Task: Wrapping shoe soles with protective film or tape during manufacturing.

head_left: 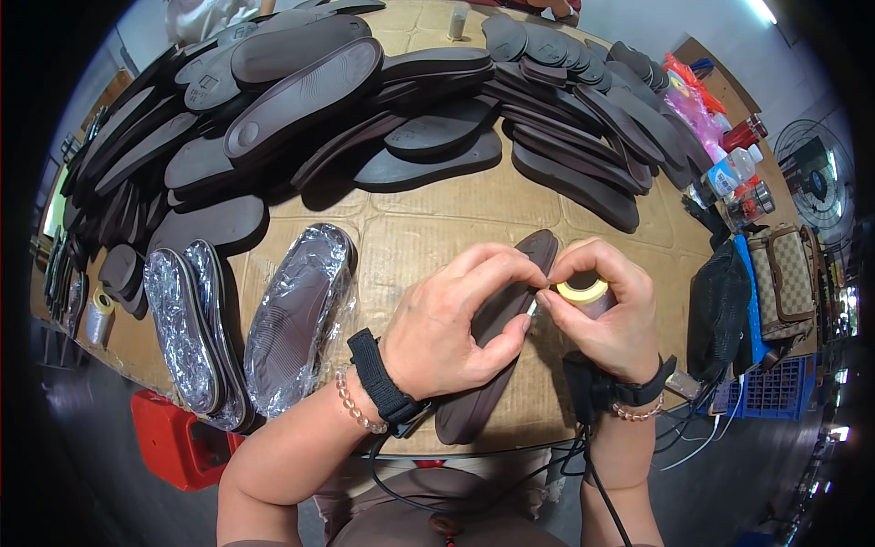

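Over the cardboard tabletop [415, 246], R hand [620, 319] curls round a yellow-cored roll [583, 295]; L hand [451, 319] narrows to its fingertips, can't tell if gripping anything. Dark sole [492, 392] slants beneath L hand. Best approach, IMO: steady roll, light fingertips, even tension, w/o nudging the sole askew.

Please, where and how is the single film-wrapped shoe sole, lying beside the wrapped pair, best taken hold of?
Probably take the single wrapped sole near its rounded far end, from above, gripping across the long edges: cardboard shows on both sides there, while the wrapped pair crowds its near end.
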